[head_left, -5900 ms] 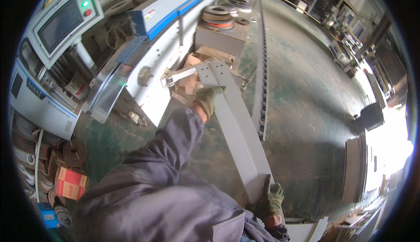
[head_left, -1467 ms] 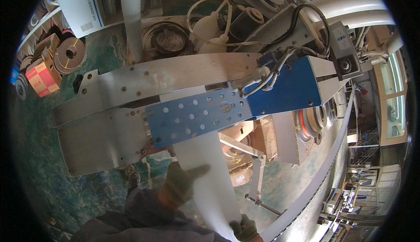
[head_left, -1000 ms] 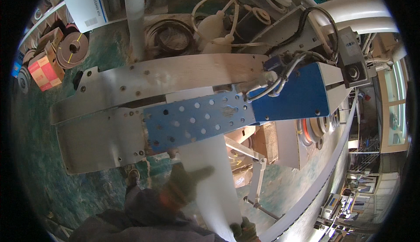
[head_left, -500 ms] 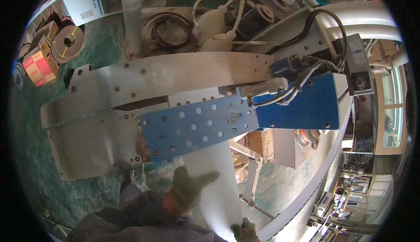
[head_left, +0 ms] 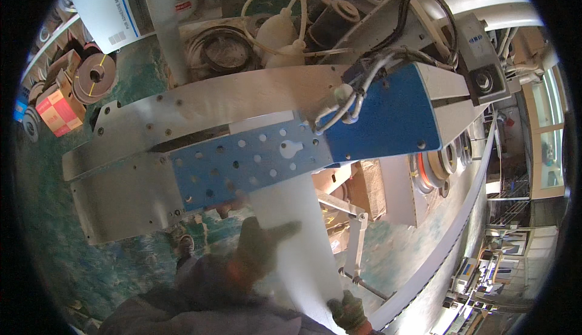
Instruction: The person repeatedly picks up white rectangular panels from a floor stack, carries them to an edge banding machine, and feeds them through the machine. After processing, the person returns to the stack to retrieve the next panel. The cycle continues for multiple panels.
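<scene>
A long pale grey board (head_left: 294, 232) reaches from under the blue perforated plate (head_left: 239, 165) of a metal machine guide (head_left: 121, 202) down to the lower edge. My left hand (head_left: 254, 250), in a green glove, grips the board's left edge, with a finger reaching across its face. Lower down, my right hand (head_left: 345, 311), also gloved, holds the board at its right edge. A solid blue cover (head_left: 385, 117) with grey hoses and a fitting sits right of the plate.
Coiled rolls (head_left: 94, 77) and a red cardboard box (head_left: 60, 111) lie at left. Cardboard (head_left: 370, 189) and a linkage arm (head_left: 357, 244) sit under the machine. A long rail (head_left: 424, 262) runs along the right. My foot (head_left: 185, 247) is on the green floor (head_left: 121, 274).
Since 5.9 seconds ago, the board has come under the perforated plate. Over the last second both hands stay on it, the right slightly higher in the picture, while the machine shifts a little in view.
</scene>
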`<state>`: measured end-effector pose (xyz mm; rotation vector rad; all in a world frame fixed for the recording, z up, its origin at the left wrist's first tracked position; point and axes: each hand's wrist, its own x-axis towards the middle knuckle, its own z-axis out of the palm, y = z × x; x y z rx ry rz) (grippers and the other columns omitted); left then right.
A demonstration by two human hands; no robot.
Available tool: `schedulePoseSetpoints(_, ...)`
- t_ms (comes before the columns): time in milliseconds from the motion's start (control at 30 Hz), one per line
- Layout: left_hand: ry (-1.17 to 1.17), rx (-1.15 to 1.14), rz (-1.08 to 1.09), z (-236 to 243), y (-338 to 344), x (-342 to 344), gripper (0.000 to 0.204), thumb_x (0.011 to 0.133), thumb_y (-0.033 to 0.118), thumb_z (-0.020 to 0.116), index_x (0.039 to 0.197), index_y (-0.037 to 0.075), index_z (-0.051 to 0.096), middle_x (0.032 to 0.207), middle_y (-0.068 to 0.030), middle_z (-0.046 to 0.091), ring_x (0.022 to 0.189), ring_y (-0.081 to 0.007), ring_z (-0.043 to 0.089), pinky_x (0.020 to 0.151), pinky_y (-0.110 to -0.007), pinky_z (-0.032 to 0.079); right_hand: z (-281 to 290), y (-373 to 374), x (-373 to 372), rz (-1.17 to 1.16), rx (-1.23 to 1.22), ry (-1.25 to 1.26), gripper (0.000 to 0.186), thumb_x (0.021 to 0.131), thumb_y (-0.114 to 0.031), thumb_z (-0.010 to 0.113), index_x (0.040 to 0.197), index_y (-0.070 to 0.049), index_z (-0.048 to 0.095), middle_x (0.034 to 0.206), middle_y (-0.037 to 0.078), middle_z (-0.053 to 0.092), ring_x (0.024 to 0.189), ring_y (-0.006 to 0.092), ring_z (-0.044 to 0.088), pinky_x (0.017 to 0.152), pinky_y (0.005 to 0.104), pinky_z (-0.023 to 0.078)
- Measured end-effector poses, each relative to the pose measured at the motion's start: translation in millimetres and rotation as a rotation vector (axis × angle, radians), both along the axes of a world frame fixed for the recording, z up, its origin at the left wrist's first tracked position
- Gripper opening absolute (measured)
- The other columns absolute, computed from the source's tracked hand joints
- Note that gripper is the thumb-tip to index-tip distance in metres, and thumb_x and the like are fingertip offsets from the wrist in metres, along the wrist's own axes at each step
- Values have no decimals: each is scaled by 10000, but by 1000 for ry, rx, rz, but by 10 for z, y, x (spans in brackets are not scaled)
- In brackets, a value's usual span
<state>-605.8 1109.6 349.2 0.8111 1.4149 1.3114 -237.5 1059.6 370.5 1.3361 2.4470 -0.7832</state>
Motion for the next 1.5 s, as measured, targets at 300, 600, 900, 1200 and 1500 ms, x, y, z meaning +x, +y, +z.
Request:
schedulePoseSetpoints(300,-729,-181,152,160,319,270,221,902,134,729,1054,-25,703,917,-104,727,791,-201,697,714,-346,550,-7,176,89,-328,-98,85,483,954,-479,649,1123,-30,594,795,225,700,771,484,693,676,568,548)
schedulePoseSetpoints(600,-558,-98,74,52,738,647,346,892,253,775,1109,-4,693,982,-98,725,882,-217,703,785,-337,567,237,776,248,-273,-79,7,410,1010,-432,591,1115,-40,655,996,242,677,914,426,676,801,512,520)
schedulePoseSetpoints(900,-651,-130,141,-71,1551,1281,287,925,213,739,1118,6,691,1025,-111,714,890,-249,692,814,-373,575,106,1410,750,-402,8,249,563,993,-518,601,1116,28,666,975,278,714,942,452,701,840,493,544)
schedulePoseSetpoints(1200,-814,-85,29,-319,2460,1921,302,951,216,698,1162,1,676,1056,-122,706,936,-289,683,858,-389,568,285,1659,1162,-552,712,113,461,977,-476,639,1193,-71,680,1116,214,693,1018,396,679,921,465,533)
schedulePoseSetpoints(1500,-460,-12,-62,-905,3394,2513,531,891,354,773,1262,-3,640,1150,-130,705,981,-249,675,879,-387,546,105,-962,366,-778,645,348,195,880,-164,755,1035,-61,699,993,158,698,914,363,675,812,452,550)
